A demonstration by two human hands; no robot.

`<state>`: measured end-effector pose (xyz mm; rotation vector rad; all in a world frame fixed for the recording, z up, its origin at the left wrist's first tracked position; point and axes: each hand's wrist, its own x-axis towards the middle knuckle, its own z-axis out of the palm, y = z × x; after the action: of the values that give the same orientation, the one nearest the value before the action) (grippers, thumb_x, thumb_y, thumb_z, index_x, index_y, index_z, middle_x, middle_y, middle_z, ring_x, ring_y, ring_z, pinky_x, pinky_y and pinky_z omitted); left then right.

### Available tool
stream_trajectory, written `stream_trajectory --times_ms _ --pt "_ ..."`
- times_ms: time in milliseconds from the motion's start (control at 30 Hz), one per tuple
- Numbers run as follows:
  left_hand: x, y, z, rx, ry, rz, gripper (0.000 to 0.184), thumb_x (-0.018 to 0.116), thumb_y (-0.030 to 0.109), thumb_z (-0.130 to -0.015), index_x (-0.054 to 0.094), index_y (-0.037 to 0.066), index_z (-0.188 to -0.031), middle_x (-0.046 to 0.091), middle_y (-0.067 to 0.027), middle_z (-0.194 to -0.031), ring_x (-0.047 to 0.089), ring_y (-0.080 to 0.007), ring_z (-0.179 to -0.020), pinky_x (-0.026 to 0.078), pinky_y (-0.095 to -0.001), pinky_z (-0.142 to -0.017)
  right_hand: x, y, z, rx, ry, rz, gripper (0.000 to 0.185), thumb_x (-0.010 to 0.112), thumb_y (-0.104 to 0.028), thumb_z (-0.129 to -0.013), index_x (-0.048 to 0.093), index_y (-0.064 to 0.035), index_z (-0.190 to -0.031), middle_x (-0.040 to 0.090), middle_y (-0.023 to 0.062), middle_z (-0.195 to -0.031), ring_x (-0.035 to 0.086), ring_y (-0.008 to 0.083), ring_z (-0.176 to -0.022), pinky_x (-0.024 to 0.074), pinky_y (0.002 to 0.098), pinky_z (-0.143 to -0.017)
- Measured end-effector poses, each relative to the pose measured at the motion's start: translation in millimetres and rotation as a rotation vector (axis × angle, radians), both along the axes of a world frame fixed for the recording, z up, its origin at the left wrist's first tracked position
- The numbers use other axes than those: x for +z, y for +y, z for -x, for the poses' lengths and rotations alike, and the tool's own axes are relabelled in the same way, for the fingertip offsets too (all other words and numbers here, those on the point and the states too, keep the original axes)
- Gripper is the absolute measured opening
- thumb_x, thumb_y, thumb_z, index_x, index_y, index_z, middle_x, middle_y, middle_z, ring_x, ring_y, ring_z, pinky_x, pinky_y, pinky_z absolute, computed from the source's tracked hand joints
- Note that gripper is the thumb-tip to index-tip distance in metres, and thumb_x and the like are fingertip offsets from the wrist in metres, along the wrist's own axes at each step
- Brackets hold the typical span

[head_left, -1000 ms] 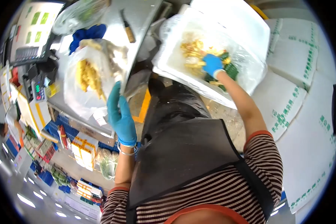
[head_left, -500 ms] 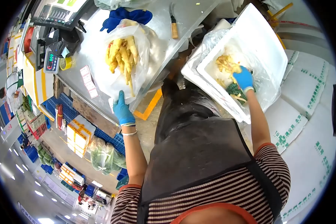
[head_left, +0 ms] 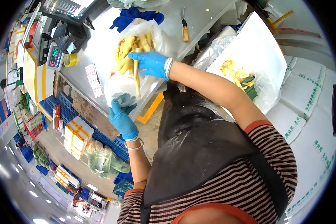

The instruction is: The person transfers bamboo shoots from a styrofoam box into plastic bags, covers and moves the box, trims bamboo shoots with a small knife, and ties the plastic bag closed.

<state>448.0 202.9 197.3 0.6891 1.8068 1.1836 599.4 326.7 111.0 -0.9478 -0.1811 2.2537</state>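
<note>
An open clear plastic bag (head_left: pixel 115 87) lies on the metal table, with long yellow, branching roots that look like ginger (head_left: pixel 124 50) inside. At the bag's near edge, my left hand (head_left: pixel 123 119) in a blue glove has its fingers closed on the plastic. My right hand (head_left: pixel 151 64), also gloved, reaches across to the roots. Its fingers close around one long pale-yellow piece, though they partly hide the contact. To the right, a white foam box (head_left: pixel 263 48) lined with plastic contains yellow scraps (head_left: pixel 231 71) and dark green pieces (head_left: pixel 251 91).
A wooden-handled knife (head_left: pixel 185 33) and blue gloves (head_left: pixel 138 18) lie farther back on the table. At the left stand a scale (head_left: pixel 55 58), yellow tape (head_left: pixel 70 59) and a label strip (head_left: pixel 93 80). White printed sacks (head_left: pixel 306 89) are stacked at the right.
My right hand has moved left from the foam box to the roots in the bag. My left hand has closed on the bag's edge. The view has shifted slightly.
</note>
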Motion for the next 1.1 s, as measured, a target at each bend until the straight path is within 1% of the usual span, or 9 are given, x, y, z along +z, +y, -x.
stream_trajectory --times_ms 100,133,233,400,567,700,800,867,1100 --pt "-5 3 28 0.026 -0.031 -0.04 0.034 0.041 0.023 -0.099 0.063 -0.003 -0.104 0.069 -0.0166 -0.094 0.07 -0.0268 -0.081 0.059 -0.034 -0.065 -71 41 2 -0.185 -0.841 -0.682 0.051 0.067 -0.013 -0.085 0.047 0.0008 -0.129 0.055 0.0155 -0.125 0.061 0.0213 -0.103 0.0543 0.0319 -0.087" --pt "-10 6 43 0.052 -0.079 -0.032 0.034 0.041 0.023 -0.099 0.063 -0.002 -0.106 0.069 -0.0164 -0.097 0.069 -0.0269 -0.088 0.057 -0.0332 -0.071 -45 57 -17 -0.128 -0.876 -0.541 0.051 0.062 -0.015 -0.087 0.047 -0.0025 -0.134 0.061 0.0171 -0.12 0.062 0.026 -0.106 0.0497 0.0321 -0.093" --pt "8 26 63 -0.027 -0.205 -0.189 0.035 0.041 0.024 -0.099 0.063 -0.002 -0.11 0.068 -0.0158 -0.107 0.067 -0.0273 -0.098 0.054 -0.0341 -0.083 35 95 -66 -0.115 -0.539 -0.721 0.025 0.054 -0.017 -0.089 0.075 -0.0043 -0.089 0.073 0.0082 -0.088 0.068 0.0161 -0.081 0.0541 0.03 -0.073" --pt "12 38 87 0.002 -0.196 -0.198 0.038 0.041 0.027 -0.099 0.061 -0.002 -0.112 0.066 -0.0175 -0.116 0.065 -0.0268 -0.105 0.052 -0.0334 -0.086 83 106 -90 0.303 -0.448 -1.027 0.042 0.049 -0.033 -0.097 0.059 -0.0068 -0.129 0.054 0.0176 -0.134 0.062 0.0221 -0.108 0.0527 0.033 -0.092" --pt "-16 24 100 -0.055 -0.147 0.162 0.036 0.042 0.032 -0.1 0.063 0.005 -0.112 0.067 -0.0103 -0.114 0.064 -0.0191 -0.102 0.044 -0.0271 -0.082 134 24 -214 0.51 -0.79 -0.847 0.051 0.051 -0.046 -0.095 0.066 -0.0025 -0.116 0.069 0.0163 -0.107 0.069 0.0212 -0.091 0.0563 0.0337 -0.081" --pt "-26 0 109 0.021 0.071 0.189 0.03 0.051 0.026 -0.098 0.062 0.001 -0.11 0.067 -0.0125 -0.112 0.065 -0.0229 -0.099 0.049 -0.0337 -0.081 59 -69 -315 0.265 -0.766 -0.443 0.041 0.054 -0.042 -0.096 0.072 -0.0048 -0.096 0.072 0.0091 -0.084 0.067 0.0132 -0.067 0.0543 0.0256 -0.06" --pt "-15 4 79 0.027 0.72 0.139 0.031 0.055 0.02 -0.096 0.058 -0.004 -0.115 0.064 -0.0157 -0.115 0.063 -0.0272 -0.098 0.049 -0.0354 -0.087 -79 -147 -338 0.915 -1.443 -0.735 0.026 0.057 -0.025 -0.088 0.071 -0.0106 -0.105 0.071 0.0099 -0.104 0.066 0.027 -0.094 0.0512 0.0376 -0.087" --pt "8 9 26 -0.114 1.434 -0.037 0.033 0.058 0.018 -0.095 0.056 -0.008 -0.116 0.062 -0.0187 -0.118 0.061 -0.0284 -0.101 0.049 -0.0367 -0.09 -161 -185 -329 0.53 -1.602 -0.84 0.027 0.058 -0.021 -0.086 0.068 -0.0146 -0.11 0.061 0.0097 -0.124 0.057 0.0299 -0.113 0.044 0.0408 -0.099" --pt "-45 20 -258 -1.169 0.619 -0.501 0.076 0.081 0.017 -0.074 0.044 -0.004 -0.136 0.049 -0.02 -0.137 0.047 -0.0307 -0.127 0.036 -0.0396 -0.107 -178 -159 -310 0.522 -1.914 -0.814 0.035 0.062 -0.022 -0.082 0.064 -0.0145 -0.116 0.055 0.0088 -0.126 0.047 0.0317 -0.125 0.0395 0.0512 -0.098"
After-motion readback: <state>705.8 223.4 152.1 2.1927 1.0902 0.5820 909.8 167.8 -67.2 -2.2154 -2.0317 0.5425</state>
